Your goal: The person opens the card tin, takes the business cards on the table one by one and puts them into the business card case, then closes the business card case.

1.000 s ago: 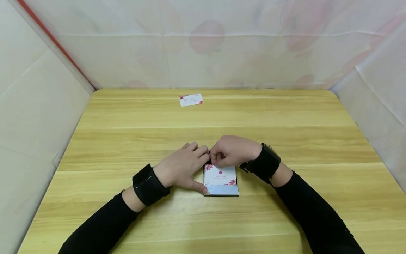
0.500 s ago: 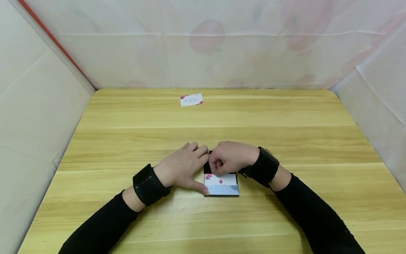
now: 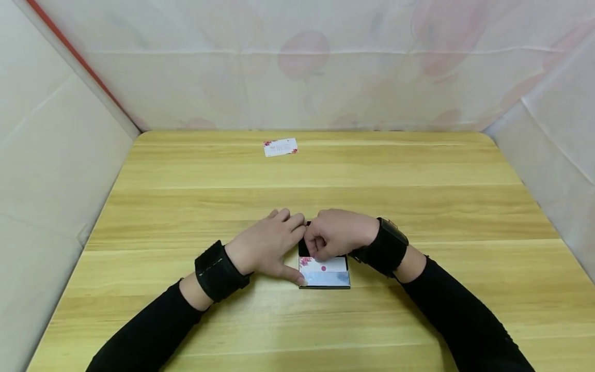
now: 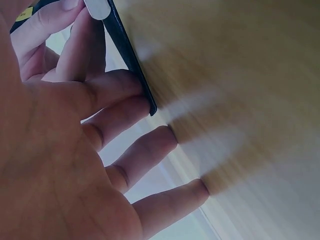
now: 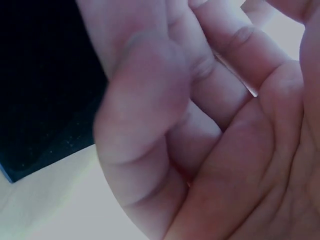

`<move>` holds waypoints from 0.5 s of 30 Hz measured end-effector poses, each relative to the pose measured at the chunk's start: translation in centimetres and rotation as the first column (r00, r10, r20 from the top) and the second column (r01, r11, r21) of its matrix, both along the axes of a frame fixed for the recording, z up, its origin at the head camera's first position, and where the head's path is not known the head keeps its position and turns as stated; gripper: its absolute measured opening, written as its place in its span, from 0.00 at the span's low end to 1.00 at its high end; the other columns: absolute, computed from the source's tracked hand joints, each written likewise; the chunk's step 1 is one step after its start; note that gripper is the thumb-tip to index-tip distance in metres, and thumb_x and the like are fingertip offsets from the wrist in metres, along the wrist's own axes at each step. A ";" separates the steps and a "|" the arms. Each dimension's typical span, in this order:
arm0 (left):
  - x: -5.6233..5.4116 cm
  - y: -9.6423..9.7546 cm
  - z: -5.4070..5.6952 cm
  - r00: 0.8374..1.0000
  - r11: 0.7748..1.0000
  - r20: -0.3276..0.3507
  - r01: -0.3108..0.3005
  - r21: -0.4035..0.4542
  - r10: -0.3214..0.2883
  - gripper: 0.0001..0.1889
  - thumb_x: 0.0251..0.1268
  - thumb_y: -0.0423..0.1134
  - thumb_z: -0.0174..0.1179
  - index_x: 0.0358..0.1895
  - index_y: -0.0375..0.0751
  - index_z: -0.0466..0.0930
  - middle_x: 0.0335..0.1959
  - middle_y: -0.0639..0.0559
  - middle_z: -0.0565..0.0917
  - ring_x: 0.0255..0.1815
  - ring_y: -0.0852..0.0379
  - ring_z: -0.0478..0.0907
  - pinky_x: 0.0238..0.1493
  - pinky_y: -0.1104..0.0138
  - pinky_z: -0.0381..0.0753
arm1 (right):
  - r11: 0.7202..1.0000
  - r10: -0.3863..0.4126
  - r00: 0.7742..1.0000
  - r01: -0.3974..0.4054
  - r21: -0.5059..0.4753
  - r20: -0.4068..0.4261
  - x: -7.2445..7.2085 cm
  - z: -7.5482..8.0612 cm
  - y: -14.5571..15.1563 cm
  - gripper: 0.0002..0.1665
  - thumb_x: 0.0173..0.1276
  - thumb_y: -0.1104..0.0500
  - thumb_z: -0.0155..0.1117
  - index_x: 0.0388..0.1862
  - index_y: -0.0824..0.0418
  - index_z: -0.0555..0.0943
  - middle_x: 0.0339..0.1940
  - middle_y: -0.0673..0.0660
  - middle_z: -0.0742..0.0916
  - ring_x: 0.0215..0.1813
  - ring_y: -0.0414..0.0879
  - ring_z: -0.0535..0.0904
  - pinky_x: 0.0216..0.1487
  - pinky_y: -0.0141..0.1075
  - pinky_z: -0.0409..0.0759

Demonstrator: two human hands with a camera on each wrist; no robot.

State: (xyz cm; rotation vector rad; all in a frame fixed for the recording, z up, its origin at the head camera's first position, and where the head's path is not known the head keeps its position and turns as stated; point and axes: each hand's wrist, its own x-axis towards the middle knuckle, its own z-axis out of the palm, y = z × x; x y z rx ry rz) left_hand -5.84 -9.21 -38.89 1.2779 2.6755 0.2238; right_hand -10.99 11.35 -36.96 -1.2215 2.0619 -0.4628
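Observation:
A flat black card holder (image 3: pixel 304 247) lies on the table in front of me, with a pale see-through pocket (image 3: pixel 325 280) along its near side. A white business card (image 3: pixel 332 264) with pink flowers sits partly inside that pocket. My left hand (image 3: pixel 269 244) steadies the holder's left side, thumb on the near corner. In the left wrist view, two left fingertips touch the holder's black edge (image 4: pixel 131 57). My right hand (image 3: pixel 341 232) is curled over the holder and pinches the card's far edge, though its fingertips are mostly hidden. The right wrist view shows curled fingers (image 5: pixel 140 100) beside the black surface.
Another flowered business card (image 3: pixel 281 147) lies near the table's far edge. The wood-grain table (image 3: pixel 186 212) is bordered by pale cloth walls (image 3: pixel 362 88) at the back and sides.
My right hand has moved towards me, and the business card has slid deeper into the pocket, baring more black holder. The left hand has stayed put.

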 end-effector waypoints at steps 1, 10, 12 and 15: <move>0.0 0.0 0.0 1.000 1.000 0.001 0.000 0.000 0.000 0.50 0.42 0.83 0.59 0.59 0.45 0.75 0.51 0.55 0.71 0.47 0.54 0.65 0.61 0.47 0.73 | 1.000 -0.003 1.000 0.003 0.002 0.008 0.0 0.0 0.0 0.09 0.58 0.61 0.70 0.24 0.47 0.83 0.18 0.38 0.81 0.22 0.31 0.76 0.27 0.28 0.74; -0.3 0.1 -0.1 0.999 0.999 -0.034 0.011 -0.034 -0.012 0.51 0.42 0.84 0.57 0.60 0.44 0.74 0.51 0.54 0.70 0.46 0.53 0.65 0.58 0.51 0.73 | 0.994 -0.112 0.992 0.111 -0.022 -0.060 -3.0 0.4 0.6 0.09 0.69 0.54 0.63 0.26 0.47 0.82 0.19 0.41 0.79 0.23 0.36 0.74 0.29 0.33 0.74; -0.4 0.1 -0.1 0.999 0.999 -0.036 0.017 -0.040 -0.018 0.53 0.42 0.84 0.57 0.63 0.43 0.73 0.54 0.53 0.71 0.48 0.52 0.66 0.60 0.50 0.73 | 0.986 -0.165 0.980 0.162 -0.033 -0.114 -4.4 0.2 0.3 0.08 0.70 0.54 0.63 0.29 0.47 0.82 0.23 0.42 0.81 0.27 0.37 0.76 0.33 0.34 0.76; -0.4 0.0 0.0 1.000 0.999 -0.023 0.019 -0.049 -0.020 0.56 0.43 0.83 0.57 0.66 0.41 0.72 0.60 0.51 0.71 0.51 0.51 0.67 0.63 0.48 0.71 | 0.977 -0.213 0.957 0.208 -0.048 -0.198 -6.3 -0.4 -1.0 0.05 0.72 0.53 0.62 0.38 0.49 0.84 0.33 0.45 0.85 0.36 0.40 0.79 0.42 0.37 0.78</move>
